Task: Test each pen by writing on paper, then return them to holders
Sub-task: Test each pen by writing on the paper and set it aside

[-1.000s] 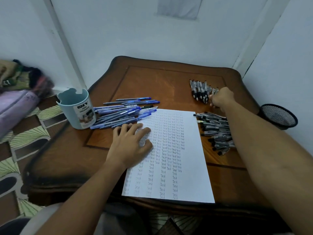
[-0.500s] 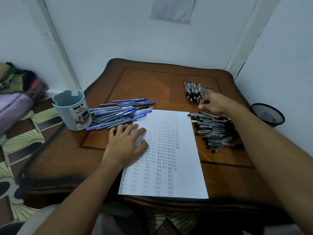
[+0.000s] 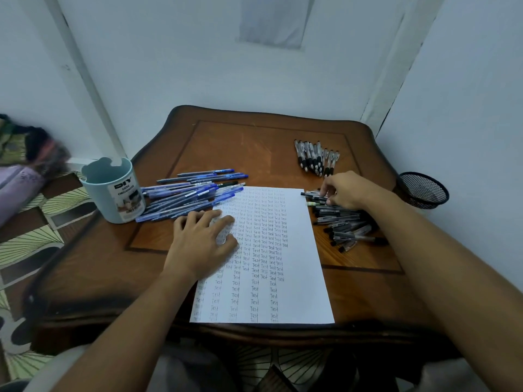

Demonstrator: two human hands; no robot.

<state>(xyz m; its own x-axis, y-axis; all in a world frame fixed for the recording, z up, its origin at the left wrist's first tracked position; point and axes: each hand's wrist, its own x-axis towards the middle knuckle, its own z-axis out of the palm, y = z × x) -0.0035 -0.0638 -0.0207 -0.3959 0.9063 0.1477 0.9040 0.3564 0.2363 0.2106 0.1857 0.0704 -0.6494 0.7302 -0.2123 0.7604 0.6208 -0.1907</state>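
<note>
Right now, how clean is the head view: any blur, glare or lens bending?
Head view: dim, flat light, no glare; wide-angle bending curves the walls and table edges; the cloth pile at far left is smeared; writing on the paper stays readable; both hands look fairly sharp.

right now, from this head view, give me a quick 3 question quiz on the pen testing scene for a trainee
1. True or false: the left hand lies flat on the paper.
2. Multiple choice: the right hand reaches into A) the blue pens, B) the pile of black pens right of the paper, C) the mesh holder.
3. Fill in: the word written over and over on the paper is ____.

Key: 1 true; 2 B; 3 Test.
</note>
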